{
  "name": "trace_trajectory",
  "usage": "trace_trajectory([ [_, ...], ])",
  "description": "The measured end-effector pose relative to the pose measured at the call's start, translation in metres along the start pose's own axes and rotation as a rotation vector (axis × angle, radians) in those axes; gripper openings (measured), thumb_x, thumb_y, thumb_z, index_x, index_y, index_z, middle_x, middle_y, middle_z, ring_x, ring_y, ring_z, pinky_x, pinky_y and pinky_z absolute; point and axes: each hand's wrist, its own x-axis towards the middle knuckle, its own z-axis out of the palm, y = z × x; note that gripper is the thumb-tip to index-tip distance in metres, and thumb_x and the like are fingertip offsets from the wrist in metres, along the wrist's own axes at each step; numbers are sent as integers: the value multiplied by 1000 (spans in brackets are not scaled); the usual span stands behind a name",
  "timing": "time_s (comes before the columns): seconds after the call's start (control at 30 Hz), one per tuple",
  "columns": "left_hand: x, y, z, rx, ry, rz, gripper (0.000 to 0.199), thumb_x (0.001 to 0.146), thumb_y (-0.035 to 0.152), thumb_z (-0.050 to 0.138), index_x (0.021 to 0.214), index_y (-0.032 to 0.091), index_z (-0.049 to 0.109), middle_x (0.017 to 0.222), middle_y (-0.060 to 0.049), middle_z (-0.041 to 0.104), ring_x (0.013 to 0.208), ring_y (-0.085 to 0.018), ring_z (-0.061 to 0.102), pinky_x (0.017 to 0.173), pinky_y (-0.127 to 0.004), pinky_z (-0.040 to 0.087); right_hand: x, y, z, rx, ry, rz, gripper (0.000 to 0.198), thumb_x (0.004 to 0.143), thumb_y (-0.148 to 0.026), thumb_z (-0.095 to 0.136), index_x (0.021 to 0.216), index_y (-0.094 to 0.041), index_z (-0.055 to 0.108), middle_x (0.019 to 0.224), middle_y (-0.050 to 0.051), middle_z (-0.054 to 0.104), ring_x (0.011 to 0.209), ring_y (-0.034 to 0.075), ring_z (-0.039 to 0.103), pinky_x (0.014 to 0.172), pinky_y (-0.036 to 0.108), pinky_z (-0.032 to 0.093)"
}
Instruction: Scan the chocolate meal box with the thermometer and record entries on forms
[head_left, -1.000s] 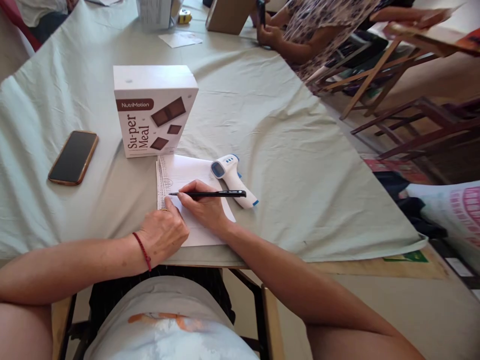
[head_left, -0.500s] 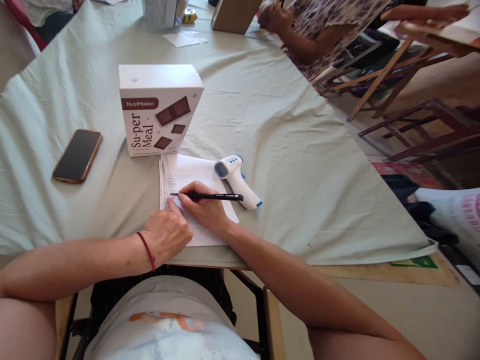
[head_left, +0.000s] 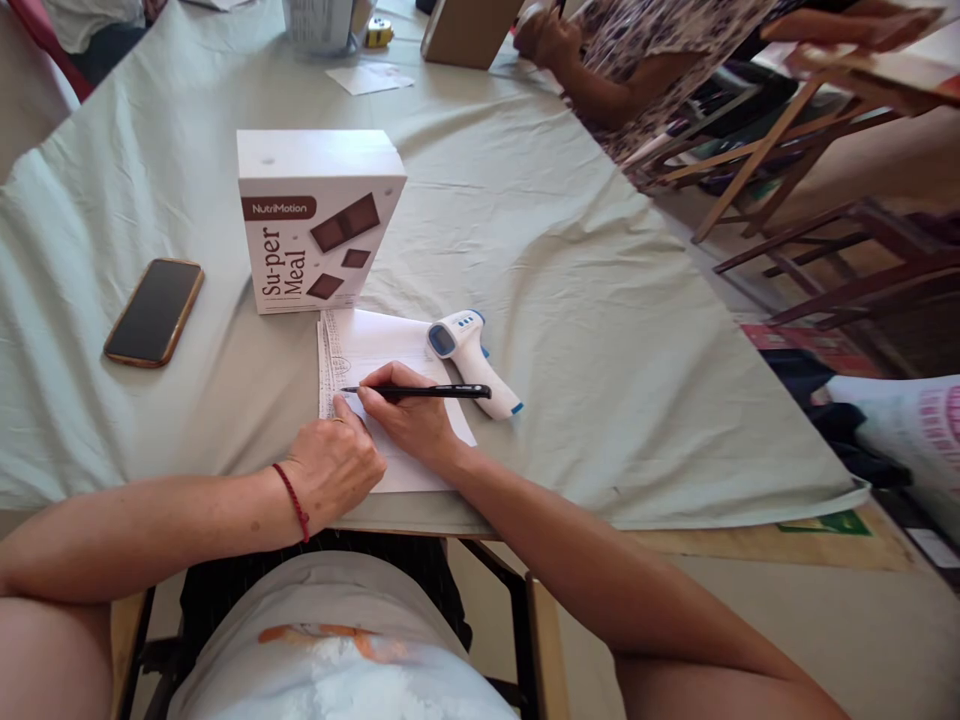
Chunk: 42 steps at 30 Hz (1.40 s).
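My right hand (head_left: 409,412) is closed around a black pen (head_left: 435,391), whose tip points left at the written left margin of a stack of paper sheets (head_left: 382,340). Beside it, my left hand (head_left: 336,460) rests on the lower left of the paper, index finger stretched toward the pen tip, the other fingers curled and partly hidden. A red cord bracelet circles that wrist. To the right of the sheets, partly over their edge, lies a white and blue infrared thermometer (head_left: 472,360). Behind the paper stands a white NutriMotion box (head_left: 322,220).
A phone (head_left: 154,312) in a brown case lies on the left of the cloth-covered table (head_left: 600,400). At the far side are a clear plastic container (head_left: 319,25), a yellow tape measure (head_left: 379,33), a loose paper (head_left: 370,79) and a brown box (head_left: 469,30). Another person's arm (head_left: 600,85) is at far right.
The pen's back end has swung slightly to the right in my right hand. My left hand stays in place on the paper.
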Motion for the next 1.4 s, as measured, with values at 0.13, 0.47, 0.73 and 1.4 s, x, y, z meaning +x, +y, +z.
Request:
trace_trajectory([
  [0.13,0,-1,-2,-3,-15,6,45,90,-4,38,122,-5,70,126,-42,61,71,-28,76,51,-29,53,0,0,0,-15,18,-8,8,73,-26,57,66,-23,57,62,-3,61,58,12,51,58,27,45],
  [0.47,1,-1,-6,-30,-44,-7,43,93,-3,37,121,-5,70,129,-41,60,75,-29,77,55,-30,57,0,0,1,-2,-4,-3,7,72,-25,57,65,-23,57,61,-3,60,58,12,51,58,27,45],
  [0.73,1,-2,-3,-62,-12,-21,40,92,-1,40,116,-5,72,126,-41,62,75,-30,76,54,-30,56,0,1,0,-2,1,0,7,73,-25,57,66,-23,56,62,-3,61,58,13,52,60,28,46],
  [1.4,1,-3,-1,-60,51,-33,34,95,3,45,109,-3,75,119,-39,67,73,-28,76,53,-29,56,0,1,0,-42,5,-4,8,74,-28,56,68,-24,55,62,-3,59,59,13,50,61,29,46],
])
